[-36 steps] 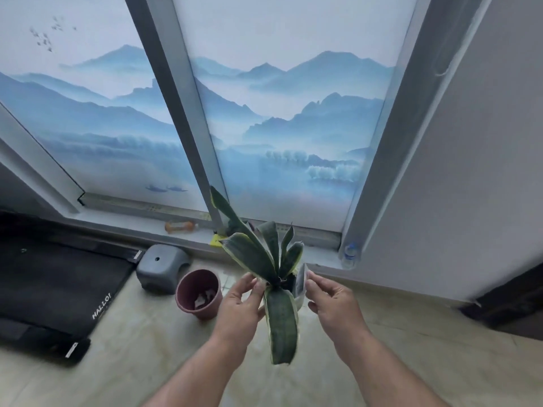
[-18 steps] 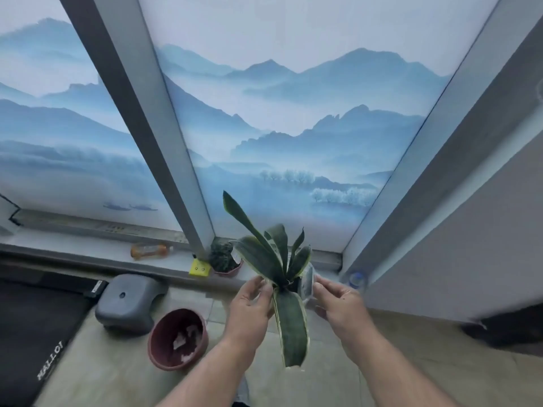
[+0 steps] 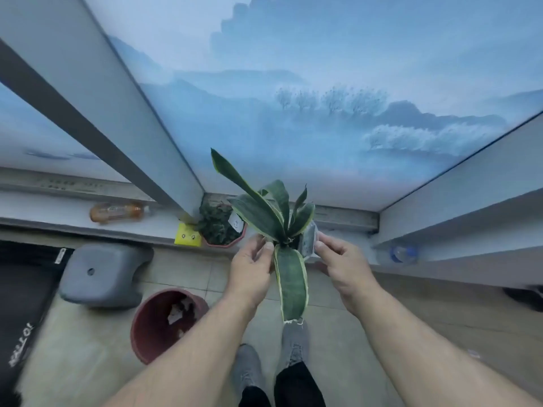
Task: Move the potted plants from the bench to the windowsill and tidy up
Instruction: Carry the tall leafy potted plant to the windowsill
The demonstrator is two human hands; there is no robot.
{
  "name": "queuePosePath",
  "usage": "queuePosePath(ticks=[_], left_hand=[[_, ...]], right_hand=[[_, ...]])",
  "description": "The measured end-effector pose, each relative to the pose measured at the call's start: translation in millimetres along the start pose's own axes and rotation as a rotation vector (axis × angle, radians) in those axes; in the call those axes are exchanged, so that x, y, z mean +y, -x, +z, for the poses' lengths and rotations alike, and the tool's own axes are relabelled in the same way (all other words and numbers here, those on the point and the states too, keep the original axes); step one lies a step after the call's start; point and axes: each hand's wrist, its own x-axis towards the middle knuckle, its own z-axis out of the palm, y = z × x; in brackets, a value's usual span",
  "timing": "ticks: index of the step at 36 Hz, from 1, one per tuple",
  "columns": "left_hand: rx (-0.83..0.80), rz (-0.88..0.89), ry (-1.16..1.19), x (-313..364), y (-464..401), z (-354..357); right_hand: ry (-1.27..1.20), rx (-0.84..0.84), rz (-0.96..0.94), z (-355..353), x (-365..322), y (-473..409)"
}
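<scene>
I hold a snake plant (image 3: pixel 289 277) with yellow-edged green leaves in a small pot that is mostly hidden by the leaves and my fingers. My left hand (image 3: pixel 249 268) grips its left side and my right hand (image 3: pixel 342 267) grips its right side, near a white tag. The plant hangs just in front of the pale windowsill (image 3: pixel 346 239). On the sill to the left stands a small dark green plant in a reddish pot (image 3: pixel 219 227).
An orange bottle (image 3: pixel 117 212) lies on the sill at left; a yellow block (image 3: pixel 188 238) sits by the window post. On the floor are a grey stool (image 3: pixel 102 274), an empty maroon pot (image 3: pixel 164 321) and a black mat (image 3: pixel 20 304). A clear bottle (image 3: pixel 402 254) lies at right.
I have stepped closer to the window; the view tilts down and my feet show. The snake plant, still in both hands, is nearer the sill beside the small potted plant.
</scene>
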Motion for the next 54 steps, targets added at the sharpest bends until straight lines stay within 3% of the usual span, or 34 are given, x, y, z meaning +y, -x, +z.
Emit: queuePosePath(ticks=[12, 22, 54], left_hand=[[0.112, -0.043, -0.091, -134, -166, -33], [0.225, -0.106, -0.166, -206, -234, -59], [0.21, -0.188, -0.198, -246, -281, -60]], right_hand=[[0.056, -0.014, 0.072, 35, 127, -181], [0.074, -0.045, 0.07, 62, 182, -251], [0.055, 0.089, 0.168, 58, 226, -301]])
